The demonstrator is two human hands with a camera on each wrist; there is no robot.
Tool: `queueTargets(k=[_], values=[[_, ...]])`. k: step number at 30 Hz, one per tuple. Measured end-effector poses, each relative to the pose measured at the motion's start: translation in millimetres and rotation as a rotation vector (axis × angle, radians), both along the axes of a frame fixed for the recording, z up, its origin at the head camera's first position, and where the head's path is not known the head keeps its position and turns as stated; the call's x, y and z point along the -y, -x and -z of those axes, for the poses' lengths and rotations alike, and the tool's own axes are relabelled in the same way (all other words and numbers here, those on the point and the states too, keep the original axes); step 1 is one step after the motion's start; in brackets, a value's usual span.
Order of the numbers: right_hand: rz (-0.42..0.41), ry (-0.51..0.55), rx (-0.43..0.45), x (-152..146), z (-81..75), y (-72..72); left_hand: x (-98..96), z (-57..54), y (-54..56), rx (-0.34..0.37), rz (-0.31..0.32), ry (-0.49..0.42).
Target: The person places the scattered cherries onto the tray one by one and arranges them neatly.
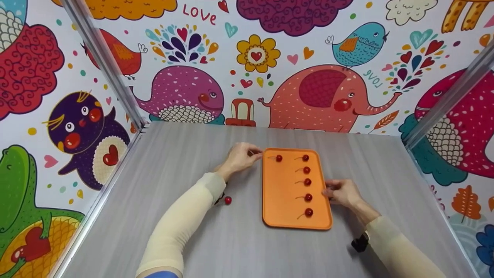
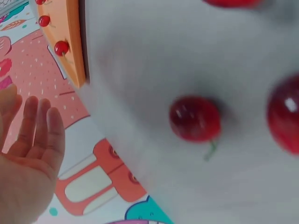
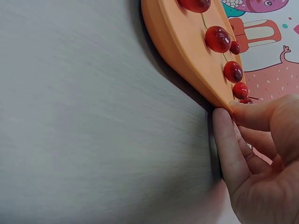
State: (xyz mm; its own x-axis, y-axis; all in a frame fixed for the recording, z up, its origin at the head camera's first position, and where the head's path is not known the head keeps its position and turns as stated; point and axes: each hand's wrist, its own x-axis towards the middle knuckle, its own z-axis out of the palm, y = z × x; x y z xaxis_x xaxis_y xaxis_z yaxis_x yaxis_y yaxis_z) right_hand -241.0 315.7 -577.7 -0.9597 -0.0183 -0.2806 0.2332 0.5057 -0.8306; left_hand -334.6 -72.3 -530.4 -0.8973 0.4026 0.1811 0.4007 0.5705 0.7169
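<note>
An orange tray (image 1: 285,193) lies on the table, holding red cherries with thin stems. One cherry (image 1: 279,158) sits near its far left corner, and several others, such as this cherry (image 1: 307,182), form a column along the right side. My left hand (image 1: 239,157) is at the far left corner, fingertips close to the rim; in the left wrist view its fingers are loosely extended, with nothing visible in them. My right hand (image 1: 343,192) pinches the tray's right rim, thumb (image 3: 254,114) on top and forefinger (image 3: 226,135) against the outer side.
A loose cherry (image 1: 228,200) lies on the grey table (image 1: 239,247) beside my left forearm. The left wrist view shows several loose cherries there, including a dark red cherry (image 2: 195,119). Cartoon-printed walls (image 1: 254,96) enclose the table at the back and sides.
</note>
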Motion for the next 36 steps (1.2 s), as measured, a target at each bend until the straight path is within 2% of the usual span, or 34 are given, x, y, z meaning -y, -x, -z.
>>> queueTargets(k=[11,15,23,30,36], values=[[0.004,-0.006,0.004,0,0.1,0.4,40.0,-8.7,-13.1,-0.031,-0.028,0.016],[0.008,0.0,0.004,0,-0.2,-0.2,56.6,-8.0,-18.7,-0.005,-0.017,0.032],[-0.005,-0.025,-0.009,0,-0.5,-1.0,90.9,1.6,-32.8,0.139,-0.026,0.07],[-0.004,-0.028,-0.006,0,-1.0,0.2,116.1,13.6,-43.9,0.184,-0.044,0.101],[-0.001,-0.035,-0.005,0,-1.3,-0.5,124.7,24.5,-53.0,0.252,-0.092,0.152]])
